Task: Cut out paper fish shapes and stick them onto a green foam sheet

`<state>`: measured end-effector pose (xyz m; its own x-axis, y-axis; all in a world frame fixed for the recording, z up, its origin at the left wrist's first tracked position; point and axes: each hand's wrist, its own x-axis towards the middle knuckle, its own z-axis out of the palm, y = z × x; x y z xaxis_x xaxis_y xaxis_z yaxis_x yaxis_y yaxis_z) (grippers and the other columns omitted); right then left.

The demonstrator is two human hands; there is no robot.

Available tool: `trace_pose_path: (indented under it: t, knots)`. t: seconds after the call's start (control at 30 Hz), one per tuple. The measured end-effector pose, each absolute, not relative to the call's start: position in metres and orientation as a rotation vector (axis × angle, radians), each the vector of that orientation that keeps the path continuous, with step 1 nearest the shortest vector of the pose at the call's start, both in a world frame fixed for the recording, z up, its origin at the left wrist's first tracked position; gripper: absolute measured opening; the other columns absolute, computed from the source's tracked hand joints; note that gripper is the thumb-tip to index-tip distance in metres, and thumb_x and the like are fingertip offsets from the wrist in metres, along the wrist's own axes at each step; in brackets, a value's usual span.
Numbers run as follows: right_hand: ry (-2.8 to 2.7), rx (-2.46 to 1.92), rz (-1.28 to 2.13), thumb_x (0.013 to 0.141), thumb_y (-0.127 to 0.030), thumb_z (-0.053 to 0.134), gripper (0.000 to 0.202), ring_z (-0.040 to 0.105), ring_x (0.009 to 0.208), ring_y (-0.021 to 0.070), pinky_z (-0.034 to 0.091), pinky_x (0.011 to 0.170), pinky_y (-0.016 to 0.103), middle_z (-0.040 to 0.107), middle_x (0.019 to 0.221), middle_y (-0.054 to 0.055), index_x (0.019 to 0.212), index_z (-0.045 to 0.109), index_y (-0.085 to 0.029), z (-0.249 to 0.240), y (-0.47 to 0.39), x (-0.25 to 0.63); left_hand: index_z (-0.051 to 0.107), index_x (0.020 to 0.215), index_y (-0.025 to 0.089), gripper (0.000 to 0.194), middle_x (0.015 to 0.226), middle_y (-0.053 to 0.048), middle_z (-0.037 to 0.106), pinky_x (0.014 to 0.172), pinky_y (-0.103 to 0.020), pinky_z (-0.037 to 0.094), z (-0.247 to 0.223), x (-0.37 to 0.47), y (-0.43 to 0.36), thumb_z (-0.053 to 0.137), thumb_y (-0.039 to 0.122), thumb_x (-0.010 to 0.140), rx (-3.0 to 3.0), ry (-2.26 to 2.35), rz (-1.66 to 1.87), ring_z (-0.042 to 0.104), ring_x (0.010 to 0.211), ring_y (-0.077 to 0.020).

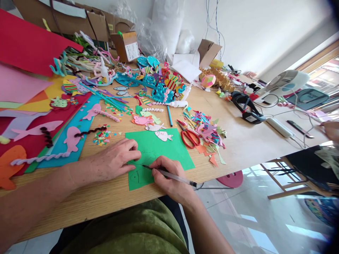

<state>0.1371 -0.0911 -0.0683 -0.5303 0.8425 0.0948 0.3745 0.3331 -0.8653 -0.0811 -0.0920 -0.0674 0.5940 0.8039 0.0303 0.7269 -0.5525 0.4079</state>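
A green sheet of paper (174, 155) lies on the wooden table in front of me, with thin dark fish outlines drawn on its left part. My right hand (169, 176) is closed round a clear-barrelled pen (177, 177), whose tip touches the sheet near the drawn lines. On the sheet's left edge rests my left hand (119, 158), fingers bent and apart, holding nothing and pressing the paper down. White paper fish (163, 136) overlap the sheet's top edge, beside a pink paper fish (143, 120). Red-handled scissors (189, 137) lie right of the sheet.
Coloured paper scraps (206, 128) are heaped beyond the scissors. Large coloured sheets (84, 127) with fish cutouts cover the left side. A blue pen (170, 116), glue bottle (104, 72), pipe cleaners and finished crafts stand behind. A white fan (283, 84) is farther right. Another person's hand (332, 130) shows at the right edge.
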Motion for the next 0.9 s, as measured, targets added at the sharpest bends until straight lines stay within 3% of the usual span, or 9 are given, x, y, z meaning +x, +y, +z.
trace_pose_path:
  t: [0.3,0.5,0.9]
  knots:
    - [-1.951,-1.071,1.219,0.076,-0.018,0.049,0.011,0.046,0.05,0.0103,0.036,0.047,0.02,0.057,0.059,-0.003,0.079,0.06,-0.018,-0.069,-0.091,0.144,0.059,0.08,0.021,0.004,0.094,-0.003,0.054,0.081,-0.035,0.041,-0.068,-0.084,-0.089,0.057,0.018,0.082,2.484,1.222,0.325,0.053,0.088,-0.0212]
    - [-1.929,-1.062,0.999,0.08,-0.019,0.049,0.011,0.055,0.058,0.0123,0.042,0.055,0.022,0.064,0.066,-0.001,0.081,0.06,-0.02,-0.061,-0.095,0.135,0.056,0.087,0.021,0.007,0.097,-0.002,0.056,0.076,-0.029,0.044,-0.068,-0.088,-0.086,0.058,0.02,0.08,2.411,1.211,0.307,0.054,0.089,-0.0192]
    - [-1.967,-1.159,1.041,0.078,-0.017,0.052,0.012,0.053,0.054,0.0108,0.038,0.051,0.02,0.062,0.063,-0.003,0.082,0.063,-0.019,-0.081,-0.083,0.123,0.05,0.089,0.021,0.018,0.095,-0.003,0.057,0.08,-0.033,0.044,-0.072,-0.085,-0.088,0.059,0.014,0.075,2.407,1.303,0.34,0.055,0.092,-0.0217]
